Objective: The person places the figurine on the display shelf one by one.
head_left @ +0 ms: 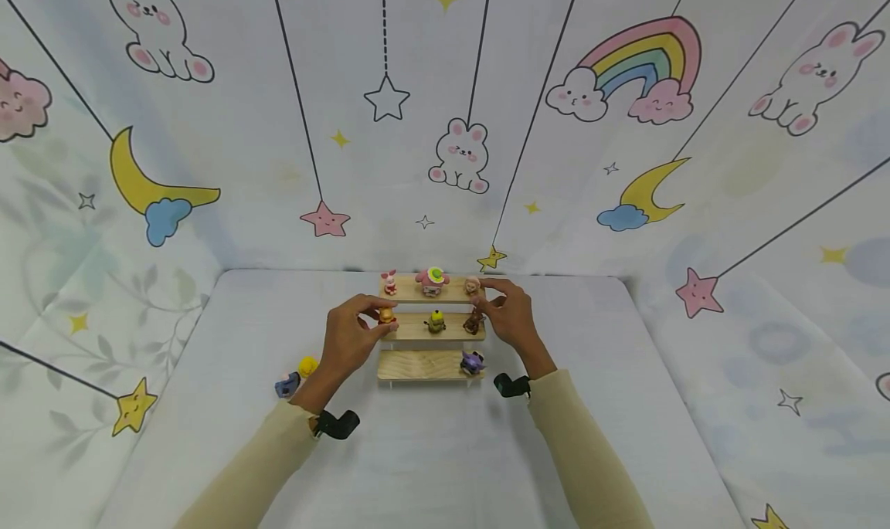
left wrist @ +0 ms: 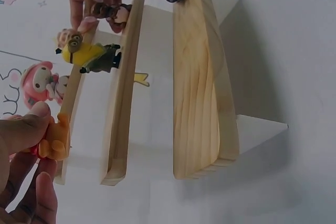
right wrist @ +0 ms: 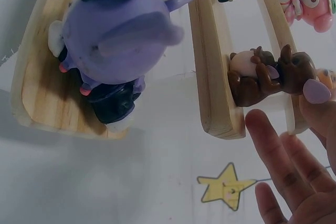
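A three-step wooden shelf (head_left: 417,365) stands mid-table. My left hand (head_left: 354,332) pinches a small orange figure (left wrist: 55,140) at the left end of the middle step. My right hand (head_left: 511,317) reaches to the shelf's right end. Its forefinger and thumb close on a beige figure (head_left: 473,286) on the top step, just above a brown figure (right wrist: 262,74) on the middle step. A yellow minion (left wrist: 89,56) stands mid-step. A purple figure (right wrist: 115,35) sits at the right of the bottom step.
The top step also holds a pink figure with a green hat (head_left: 433,279) and a small pink one (head_left: 389,282). A yellow figure (head_left: 307,365) and a blue one (head_left: 286,384) lie on the white table left of the shelf. Patterned cloth walls enclose the table.
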The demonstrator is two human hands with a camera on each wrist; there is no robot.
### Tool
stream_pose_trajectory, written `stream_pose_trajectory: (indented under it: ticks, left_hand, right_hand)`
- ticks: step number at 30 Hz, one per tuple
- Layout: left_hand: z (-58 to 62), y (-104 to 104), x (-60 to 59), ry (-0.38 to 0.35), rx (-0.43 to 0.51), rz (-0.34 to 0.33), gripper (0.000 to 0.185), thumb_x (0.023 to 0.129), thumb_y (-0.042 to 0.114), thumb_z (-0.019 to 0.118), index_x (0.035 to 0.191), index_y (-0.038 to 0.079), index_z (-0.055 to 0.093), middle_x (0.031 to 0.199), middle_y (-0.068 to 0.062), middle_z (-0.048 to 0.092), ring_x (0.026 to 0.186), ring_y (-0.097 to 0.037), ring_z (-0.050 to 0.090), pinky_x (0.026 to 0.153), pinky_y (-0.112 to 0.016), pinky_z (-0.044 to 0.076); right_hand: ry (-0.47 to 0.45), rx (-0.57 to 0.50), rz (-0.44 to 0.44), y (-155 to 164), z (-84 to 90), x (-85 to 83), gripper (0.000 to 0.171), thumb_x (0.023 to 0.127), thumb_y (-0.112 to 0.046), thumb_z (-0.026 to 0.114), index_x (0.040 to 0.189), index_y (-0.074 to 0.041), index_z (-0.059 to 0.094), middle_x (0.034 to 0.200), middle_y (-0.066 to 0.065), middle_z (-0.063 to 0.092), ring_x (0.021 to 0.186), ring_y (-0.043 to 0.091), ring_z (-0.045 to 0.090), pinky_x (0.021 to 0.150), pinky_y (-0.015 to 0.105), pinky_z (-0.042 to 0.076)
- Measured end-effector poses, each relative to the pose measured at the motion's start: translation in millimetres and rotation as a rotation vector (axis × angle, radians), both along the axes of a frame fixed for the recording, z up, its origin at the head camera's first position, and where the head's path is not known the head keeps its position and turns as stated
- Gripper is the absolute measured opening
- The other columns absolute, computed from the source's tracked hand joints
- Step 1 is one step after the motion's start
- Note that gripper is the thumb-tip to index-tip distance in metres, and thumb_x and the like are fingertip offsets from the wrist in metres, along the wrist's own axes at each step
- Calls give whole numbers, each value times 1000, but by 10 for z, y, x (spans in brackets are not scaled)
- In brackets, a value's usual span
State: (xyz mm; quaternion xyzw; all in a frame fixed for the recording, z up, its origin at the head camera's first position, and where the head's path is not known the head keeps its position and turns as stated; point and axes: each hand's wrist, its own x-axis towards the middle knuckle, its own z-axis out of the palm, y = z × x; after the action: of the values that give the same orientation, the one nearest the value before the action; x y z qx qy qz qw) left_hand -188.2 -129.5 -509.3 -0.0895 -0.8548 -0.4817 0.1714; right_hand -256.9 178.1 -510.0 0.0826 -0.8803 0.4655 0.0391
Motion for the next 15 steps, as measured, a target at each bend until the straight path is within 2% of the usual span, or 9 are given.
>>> stream_pose_trajectory:
  ticks: [15]
  left_hand:
    - [-129, 122, -55, -12, 6, 2, 33, 83, 7, 91, 113, 17, 81, 105, -1, 79, 91, -18, 69, 67, -23, 50]
  right_hand:
    - [-8, 20, -10, 2, 17, 2, 42, 98, -27, 79, 138, -18, 71, 144, 9, 67, 92, 30, 79, 61, 29, 51]
